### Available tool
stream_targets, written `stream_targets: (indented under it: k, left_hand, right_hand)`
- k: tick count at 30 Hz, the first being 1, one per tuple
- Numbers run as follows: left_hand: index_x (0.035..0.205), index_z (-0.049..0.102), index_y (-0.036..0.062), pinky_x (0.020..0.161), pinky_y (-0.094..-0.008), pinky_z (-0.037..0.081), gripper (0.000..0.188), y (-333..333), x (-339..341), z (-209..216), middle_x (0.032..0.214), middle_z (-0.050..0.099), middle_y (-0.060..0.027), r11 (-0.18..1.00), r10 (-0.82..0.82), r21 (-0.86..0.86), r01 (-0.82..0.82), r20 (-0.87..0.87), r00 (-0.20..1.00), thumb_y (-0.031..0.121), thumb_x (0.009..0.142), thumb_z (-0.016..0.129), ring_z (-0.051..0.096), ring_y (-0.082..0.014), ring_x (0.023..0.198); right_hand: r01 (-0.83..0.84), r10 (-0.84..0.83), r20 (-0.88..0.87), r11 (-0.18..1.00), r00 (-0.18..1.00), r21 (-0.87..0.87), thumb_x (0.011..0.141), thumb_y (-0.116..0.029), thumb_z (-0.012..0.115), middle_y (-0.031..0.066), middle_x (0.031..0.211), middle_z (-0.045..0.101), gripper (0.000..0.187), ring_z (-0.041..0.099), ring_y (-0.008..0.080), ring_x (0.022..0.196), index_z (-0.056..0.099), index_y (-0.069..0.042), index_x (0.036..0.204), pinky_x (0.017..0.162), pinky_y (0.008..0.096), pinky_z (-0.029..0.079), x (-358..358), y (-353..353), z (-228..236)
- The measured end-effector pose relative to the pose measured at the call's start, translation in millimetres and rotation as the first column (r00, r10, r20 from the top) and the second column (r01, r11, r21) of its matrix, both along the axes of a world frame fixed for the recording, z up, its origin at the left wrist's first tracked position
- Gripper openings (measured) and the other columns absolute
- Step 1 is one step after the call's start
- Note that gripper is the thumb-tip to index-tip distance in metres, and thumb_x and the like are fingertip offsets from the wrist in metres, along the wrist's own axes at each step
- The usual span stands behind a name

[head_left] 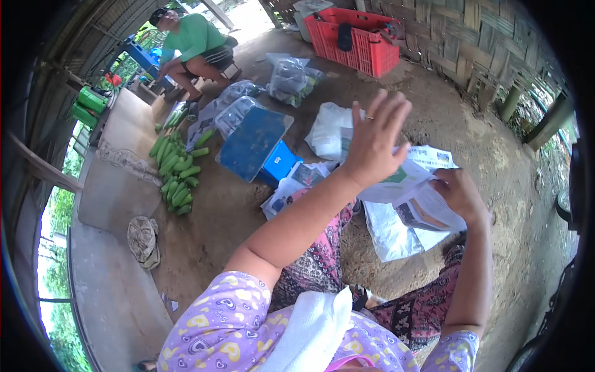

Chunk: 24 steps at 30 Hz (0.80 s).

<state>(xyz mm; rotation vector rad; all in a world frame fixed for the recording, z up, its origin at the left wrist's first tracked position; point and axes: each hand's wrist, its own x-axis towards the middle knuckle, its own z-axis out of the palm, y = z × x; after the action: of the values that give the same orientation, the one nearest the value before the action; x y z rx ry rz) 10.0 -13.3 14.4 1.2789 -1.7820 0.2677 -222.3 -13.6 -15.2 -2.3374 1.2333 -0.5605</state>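
Note:
My left hand (pixel 377 141) is raised with its fingers spread, beside the upper left edge of a newspaper sheet (pixel 427 208). Pinched between the fingers of my right hand (pixel 460 193), the curled sheet hangs over my knees. Part of another printed page (pixel 434 156) shows behind it. Below the paper, a clear plastic bag (pixel 387 230) lies on the ground. More newspaper (pixel 304 177) rests at the foot of a blue scale (pixel 255 144) with a flat square platform. White plastic bags (pixel 327 131) sit just beyond my left hand.
Green bananas (pixel 175 170) lie in a pile at the left. Filled plastic bags (pixel 290 79) stand behind the scale, and a red crate (pixel 353 44) is near the woven wall. A person in green (pixel 197 40) squats at the far left. A cap (pixel 143 240) lies on the ledge.

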Motion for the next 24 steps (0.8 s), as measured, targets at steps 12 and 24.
stream_targets:
  k: [12, 24]
  left_hand:
    - [0.094, 0.068, 0.0097, 0.101, -0.0554, 0.031, 0.025, -0.8, -17.7, -23.4, 0.089, 0.068, -0.0064, 0.739, -0.553, 0.539, 0.403, 0.144, 0.821, 0.03, 0.078, 0.07, 0.064, -0.0254, 0.089]
    - [0.074, 0.056, -0.0033, 0.098, -0.0519, 0.035, 0.016, 12.5, -17.4, -22.4, 0.075, 0.057, -0.019, 0.661, -0.646, 0.639, 0.393, 0.218, 0.731, 0.009, 0.084, 0.056, 0.055, -0.0393, 0.074]
  right_hand:
    - [-0.098, 0.098, -0.052, 0.995, 0.994, 0.013, 0.081, -0.022, 0.062, 0.0174, 0.079, 0.064, 0.018, 0.061, 0.0368, 0.079, 0.065, -0.004, 0.085, 0.07, 0.0438, 0.047, 1.1, -5.9, -2.3]
    - [-0.096, 0.075, -0.168, 0.988, 0.983, -0.121, 0.076, -0.026, 0.062, 0.0141, 0.075, 0.066, 0.017, 0.065, 0.0354, 0.074, 0.07, -0.012, 0.084, 0.067, 0.0452, 0.05, 23.9, 5.0, -18.9]
